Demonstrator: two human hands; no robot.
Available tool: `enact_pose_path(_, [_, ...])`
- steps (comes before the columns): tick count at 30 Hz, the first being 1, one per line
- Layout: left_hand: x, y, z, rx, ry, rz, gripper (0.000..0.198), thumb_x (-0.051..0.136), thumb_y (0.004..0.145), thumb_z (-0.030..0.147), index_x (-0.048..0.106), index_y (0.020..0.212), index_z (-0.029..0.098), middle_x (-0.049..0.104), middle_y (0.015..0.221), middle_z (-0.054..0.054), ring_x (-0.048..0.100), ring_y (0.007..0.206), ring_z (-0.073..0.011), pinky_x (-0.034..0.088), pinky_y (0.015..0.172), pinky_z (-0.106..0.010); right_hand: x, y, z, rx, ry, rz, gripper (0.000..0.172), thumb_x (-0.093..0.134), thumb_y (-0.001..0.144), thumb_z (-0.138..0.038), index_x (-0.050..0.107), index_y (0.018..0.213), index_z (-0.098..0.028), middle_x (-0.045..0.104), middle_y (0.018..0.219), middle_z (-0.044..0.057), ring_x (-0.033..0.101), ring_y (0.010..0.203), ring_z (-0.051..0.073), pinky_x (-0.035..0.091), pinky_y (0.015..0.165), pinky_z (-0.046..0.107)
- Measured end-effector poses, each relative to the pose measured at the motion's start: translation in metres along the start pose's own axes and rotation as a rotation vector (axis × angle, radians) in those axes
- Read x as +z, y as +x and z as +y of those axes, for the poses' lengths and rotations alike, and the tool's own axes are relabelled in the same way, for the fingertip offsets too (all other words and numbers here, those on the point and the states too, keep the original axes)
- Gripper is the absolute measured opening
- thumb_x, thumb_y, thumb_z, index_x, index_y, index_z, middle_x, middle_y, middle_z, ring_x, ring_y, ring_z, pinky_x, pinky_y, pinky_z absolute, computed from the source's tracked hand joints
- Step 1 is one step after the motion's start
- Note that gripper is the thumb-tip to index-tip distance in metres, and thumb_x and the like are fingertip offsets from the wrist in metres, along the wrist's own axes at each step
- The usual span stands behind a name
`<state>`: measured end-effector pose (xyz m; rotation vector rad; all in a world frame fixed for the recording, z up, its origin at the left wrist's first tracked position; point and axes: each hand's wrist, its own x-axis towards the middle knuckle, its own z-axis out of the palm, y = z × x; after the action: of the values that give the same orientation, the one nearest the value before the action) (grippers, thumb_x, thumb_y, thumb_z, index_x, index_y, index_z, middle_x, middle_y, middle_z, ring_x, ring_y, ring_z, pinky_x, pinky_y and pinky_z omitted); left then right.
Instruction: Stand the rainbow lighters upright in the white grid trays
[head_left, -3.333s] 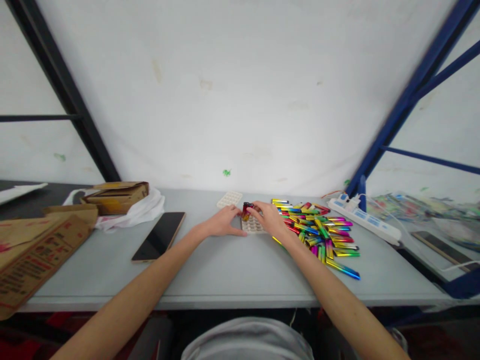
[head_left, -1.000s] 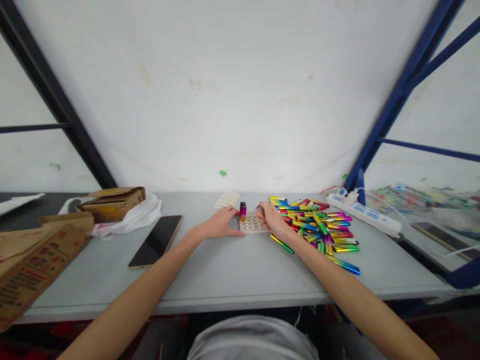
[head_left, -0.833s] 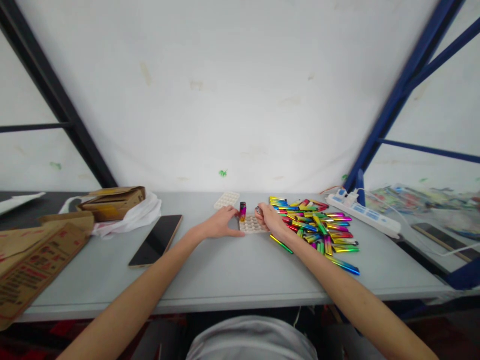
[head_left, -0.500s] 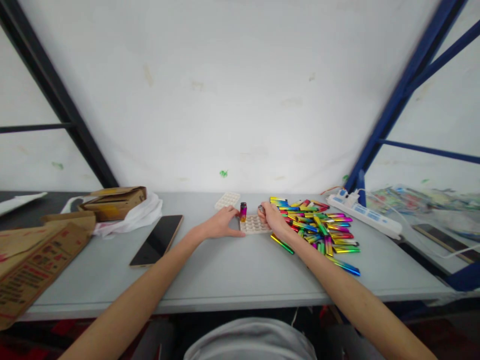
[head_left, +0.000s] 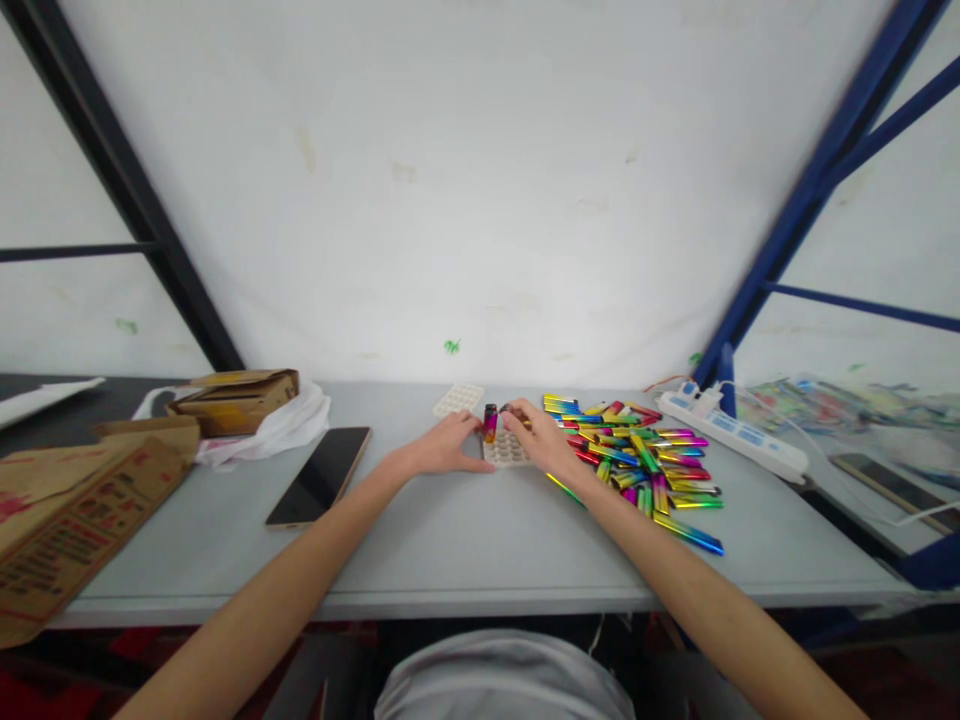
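A lighter [head_left: 490,424] with a black top and a purple-to-yellow metallic body stands upright at the left end of a cream tray [head_left: 507,450] with rows of small wells. Around the tray's left edge lies my left hand [head_left: 448,444], thumb and fingers spread, touching tray and perhaps the lighter's side. My right hand [head_left: 534,432] is over the tray's right part, fingers pinched on another lighter [head_left: 517,418], mostly hidden by the fingers. To its right is a pile of shiny multicoloured lighters [head_left: 634,455].
A second cream tray [head_left: 458,401] lies behind my left hand. Leftward are a dark phone [head_left: 319,477], a white plastic bag [head_left: 281,430], a small cardboard box [head_left: 240,405] and a larger opened carton [head_left: 82,520]. A white power strip [head_left: 739,435] with cables lies right of the pile.
My right hand has moved left from the pile's edge, over the tray and closer to the standing lighter, carrying a lighter. My left hand keeps its place at the tray.
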<state>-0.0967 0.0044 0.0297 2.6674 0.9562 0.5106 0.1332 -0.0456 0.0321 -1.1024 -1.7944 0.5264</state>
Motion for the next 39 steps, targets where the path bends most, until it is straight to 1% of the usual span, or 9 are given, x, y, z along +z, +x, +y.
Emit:
enact_pose_path(3, [0.0, 0.0, -0.001, 0.012, 0.005, -0.004, 0.067, 0.081, 0.08, 0.066, 0.068, 0.122, 0.016, 0.071, 0.123, -0.016, 0.064, 0.115, -0.0348, 0.051, 0.102, -0.044, -0.001, -0.001, -0.003, -0.138, -0.104, 0.062, 0.035, 0.06, 0.102, -0.051, 0.073, 0.107, -0.018, 0.073, 0.106, 0.01, 0.067, 0.096, 0.023, 0.053, 0.092, 0.037])
enact_pose_path(7, [0.001, 0.0, -0.002, 0.016, 0.009, 0.01, 0.068, 0.081, 0.078, 0.069, 0.069, 0.12, 0.016, 0.072, 0.122, -0.014, 0.065, 0.114, -0.034, 0.051, 0.103, -0.042, -0.007, 0.0, -0.007, -0.188, -0.216, 0.101, 0.036, 0.058, 0.105, -0.05, 0.076, 0.104, -0.019, 0.074, 0.09, 0.008, 0.069, 0.084, 0.023, 0.054, 0.084, 0.035])
enact_pose_path(10, [0.002, 0.0, -0.003, 0.018, 0.006, 0.027, 0.067, 0.081, 0.077, 0.07, 0.07, 0.118, 0.018, 0.072, 0.12, -0.013, 0.065, 0.112, -0.0332, 0.052, 0.1, -0.041, -0.01, 0.0, -0.007, -0.179, -0.212, 0.028, 0.032, 0.057, 0.108, -0.046, 0.074, 0.109, -0.019, 0.077, 0.082, 0.005, 0.073, 0.077, 0.021, 0.054, 0.078, 0.031])
enact_pose_path(15, [0.002, 0.0, -0.002, 0.018, 0.01, 0.02, 0.067, 0.082, 0.077, 0.068, 0.07, 0.118, 0.017, 0.072, 0.118, -0.013, 0.066, 0.109, -0.0328, 0.053, 0.097, -0.04, -0.008, 0.001, -0.002, -0.224, -0.358, -0.157, 0.023, 0.059, 0.109, -0.034, 0.072, 0.12, -0.019, 0.082, 0.104, 0.009, 0.077, 0.092, 0.023, 0.055, 0.083, 0.031])
enact_pose_path(19, [0.001, 0.0, 0.0, 0.01, 0.02, 0.008, 0.066, 0.083, 0.077, 0.066, 0.069, 0.118, 0.017, 0.071, 0.118, -0.014, 0.065, 0.11, -0.0324, 0.052, 0.098, -0.04, -0.007, 0.004, -0.003, -0.273, -0.498, -0.205, 0.023, 0.058, 0.11, -0.03, 0.072, 0.123, -0.018, 0.08, 0.119, 0.013, 0.076, 0.104, 0.023, 0.054, 0.092, 0.032])
enact_pose_path(24, [0.0, 0.001, 0.003, -0.013, 0.043, -0.001, 0.066, 0.083, 0.075, 0.067, 0.07, 0.113, 0.015, 0.071, 0.116, -0.015, 0.066, 0.108, -0.0338, 0.053, 0.097, -0.041, -0.009, 0.006, -0.011, -0.167, -0.642, -0.245, 0.03, 0.061, 0.108, -0.044, 0.076, 0.11, -0.018, 0.081, 0.094, 0.011, 0.075, 0.083, 0.022, 0.05, 0.079, 0.03])
enact_pose_path(29, [-0.001, 0.0, 0.004, -0.007, 0.041, 0.01, 0.063, 0.081, 0.077, 0.068, 0.07, 0.112, 0.017, 0.072, 0.118, -0.014, 0.067, 0.11, -0.0334, 0.053, 0.097, -0.039, -0.035, 0.008, -0.004, -0.096, -0.535, -0.327, 0.04, 0.062, 0.106, -0.051, 0.075, 0.088, -0.019, 0.075, 0.074, 0.006, 0.065, 0.065, 0.019, 0.043, 0.067, 0.028])
enact_pose_path(35, [0.001, 0.001, 0.002, -0.019, 0.026, 0.018, 0.065, 0.084, 0.074, 0.067, 0.071, 0.114, 0.017, 0.072, 0.116, -0.014, 0.067, 0.108, -0.033, 0.053, 0.096, -0.039, -0.084, 0.006, 0.013, -0.032, -0.696, -0.363, 0.017, 0.072, 0.1, -0.033, 0.075, 0.098, -0.016, 0.076, 0.099, 0.011, 0.069, 0.092, 0.024, 0.048, 0.083, 0.031])
enact_pose_path(39, [0.001, 0.001, 0.002, -0.023, 0.033, 0.006, 0.065, 0.084, 0.074, 0.067, 0.071, 0.115, 0.017, 0.072, 0.118, -0.015, 0.067, 0.11, -0.0338, 0.053, 0.098, -0.04, -0.094, 0.004, 0.022, 0.077, -0.828, -0.366, 0.022, 0.071, 0.101, -0.033, 0.074, 0.113, -0.015, 0.074, 0.114, 0.016, 0.069, 0.104, 0.026, 0.048, 0.092, 0.033])
